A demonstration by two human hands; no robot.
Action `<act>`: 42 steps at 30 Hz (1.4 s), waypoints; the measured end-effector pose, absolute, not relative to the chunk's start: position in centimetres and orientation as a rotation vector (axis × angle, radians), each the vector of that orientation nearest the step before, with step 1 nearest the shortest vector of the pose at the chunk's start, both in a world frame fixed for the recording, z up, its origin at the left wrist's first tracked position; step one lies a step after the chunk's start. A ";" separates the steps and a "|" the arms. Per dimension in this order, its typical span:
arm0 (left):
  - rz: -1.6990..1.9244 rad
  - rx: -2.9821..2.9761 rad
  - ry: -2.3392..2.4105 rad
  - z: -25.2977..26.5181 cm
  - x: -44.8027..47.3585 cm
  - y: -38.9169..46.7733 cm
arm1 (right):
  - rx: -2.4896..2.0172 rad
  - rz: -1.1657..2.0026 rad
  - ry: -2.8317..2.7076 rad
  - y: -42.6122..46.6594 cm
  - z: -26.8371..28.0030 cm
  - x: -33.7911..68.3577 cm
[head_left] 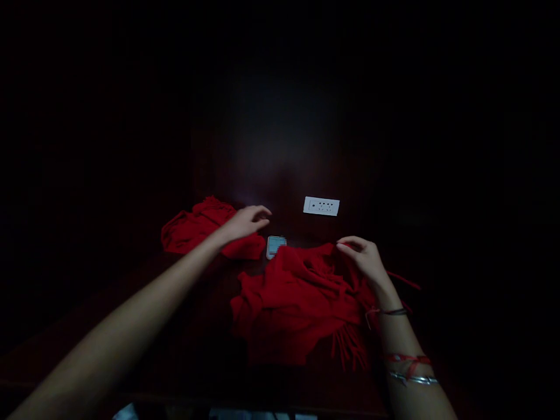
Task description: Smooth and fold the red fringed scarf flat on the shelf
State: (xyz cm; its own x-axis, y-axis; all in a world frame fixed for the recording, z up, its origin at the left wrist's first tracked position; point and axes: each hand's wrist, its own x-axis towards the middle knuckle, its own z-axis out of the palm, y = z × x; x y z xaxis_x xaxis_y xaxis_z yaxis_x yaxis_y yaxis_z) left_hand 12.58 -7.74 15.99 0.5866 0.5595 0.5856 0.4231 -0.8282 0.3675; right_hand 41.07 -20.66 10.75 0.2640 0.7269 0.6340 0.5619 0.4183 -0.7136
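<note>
A red fringed scarf [297, 309] lies crumpled on the dark table, its tassels hanging at the right side. My right hand [363, 256] pinches the scarf's far right edge between thumb and fingers. Over to the left is a second heap of red cloth [196, 224], bunched up. My left hand [249, 221] hovers at that heap's right side, its fingers apart and nothing seen in them. Between the two red pieces a phone [275, 246] with a lit screen lies flat, its lower right partly hidden.
A white socket panel [321, 206] is set in the dark surface behind the scarf. The table's front edge [184, 399] runs along the bottom, with pale things below it. The surroundings are too dark to make out.
</note>
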 end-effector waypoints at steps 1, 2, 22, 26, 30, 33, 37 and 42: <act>1.047 2.659 0.733 14.9 15.1 -9.1 | -1.236 0.195 -1.489 -20.7 10.8 40.1; 1.033 2.685 0.584 13.7 17.4 -10.4 | -1.220 0.217 -1.545 -20.8 10.9 39.3; 1.228 2.793 0.477 12.8 23.3 -15.0 | -1.147 -0.058 -1.505 -23.0 12.2 38.2; 1.294 2.819 0.709 12.5 23.1 -14.2 | -1.174 -0.139 -1.449 -23.0 12.1 38.1; 1.249 2.845 0.896 12.4 21.0 -10.7 | -1.229 -0.309 -1.464 -22.6 13.3 38.9; 1.196 2.913 1.009 14.2 18.2 -7.7 | -1.312 -0.478 -1.595 -21.9 16.4 40.0; 1.119 3.089 1.279 21.2 14.3 -5.0 | -1.379 -0.689 -1.630 -20.6 23.1 42.0; 1.338 3.108 1.522 31.5 9.2 -3.9 | -1.362 -0.901 -1.280 -20.5 30.1 44.8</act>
State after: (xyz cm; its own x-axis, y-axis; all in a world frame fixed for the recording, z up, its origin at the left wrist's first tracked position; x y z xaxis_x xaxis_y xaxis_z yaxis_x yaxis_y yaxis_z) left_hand 9.23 -3.92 31.52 0.4506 0.4388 0.7774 0.8273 -0.5325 -0.1789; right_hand 44.80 -20.53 30.13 0.1563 0.2203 0.9628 0.9807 0.0810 -0.1777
